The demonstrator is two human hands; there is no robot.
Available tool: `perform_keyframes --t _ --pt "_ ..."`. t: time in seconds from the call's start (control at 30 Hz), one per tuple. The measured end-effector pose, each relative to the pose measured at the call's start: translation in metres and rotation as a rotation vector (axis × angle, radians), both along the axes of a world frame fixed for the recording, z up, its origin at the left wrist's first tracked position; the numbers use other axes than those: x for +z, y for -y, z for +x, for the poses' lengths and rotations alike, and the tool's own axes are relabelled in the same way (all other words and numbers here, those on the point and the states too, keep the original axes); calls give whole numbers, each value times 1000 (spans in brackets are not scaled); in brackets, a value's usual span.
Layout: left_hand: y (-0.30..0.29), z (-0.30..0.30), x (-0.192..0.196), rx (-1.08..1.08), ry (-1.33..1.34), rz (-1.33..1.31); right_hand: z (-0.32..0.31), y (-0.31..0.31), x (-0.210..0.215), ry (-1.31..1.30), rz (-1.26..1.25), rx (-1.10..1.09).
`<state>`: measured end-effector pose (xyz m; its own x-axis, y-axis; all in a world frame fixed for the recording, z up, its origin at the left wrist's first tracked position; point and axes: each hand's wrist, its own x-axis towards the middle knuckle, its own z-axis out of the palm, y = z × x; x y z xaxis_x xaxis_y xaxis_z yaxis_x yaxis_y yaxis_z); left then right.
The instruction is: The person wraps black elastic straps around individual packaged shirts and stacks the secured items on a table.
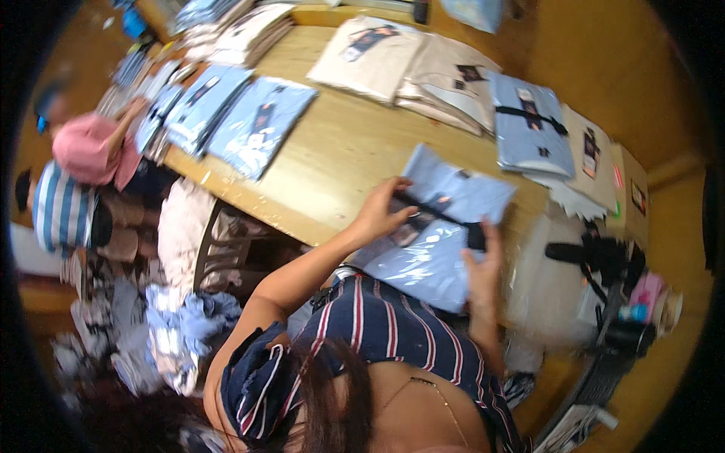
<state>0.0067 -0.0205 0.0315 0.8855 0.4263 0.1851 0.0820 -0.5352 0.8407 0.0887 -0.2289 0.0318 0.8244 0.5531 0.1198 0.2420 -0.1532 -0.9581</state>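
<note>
A folded light blue garment [427,260] in a clear plastic bag rests at the table's near edge, against my body. A black band runs across it, with a dark label beneath. My left hand [381,211] grips its left side, fingers curled over the band's end. On the right side, my right hand [485,264] holds the bag's edge by the other end of the band, thumb on top. A similar blue pack [532,132] with a black band lies beyond, to the right.
Beige packs [366,57] lie along the far side, more blue packs [260,124] at the left. Clear plastic bags [547,279] and black bands [596,257] are right of my hands. Two people [94,151] stand at far left, near a chair [226,249] and heaped clothes [177,332].
</note>
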Motion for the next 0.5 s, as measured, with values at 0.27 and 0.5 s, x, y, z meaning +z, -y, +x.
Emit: perform_keyframes --t 0.27,0.5 --pt "-184 -22 25 500 -62 374 218 37 114 366 -64 -123" --pt "-187 -89 -44 640 -639 962 217 106 101 407 -57 -600"
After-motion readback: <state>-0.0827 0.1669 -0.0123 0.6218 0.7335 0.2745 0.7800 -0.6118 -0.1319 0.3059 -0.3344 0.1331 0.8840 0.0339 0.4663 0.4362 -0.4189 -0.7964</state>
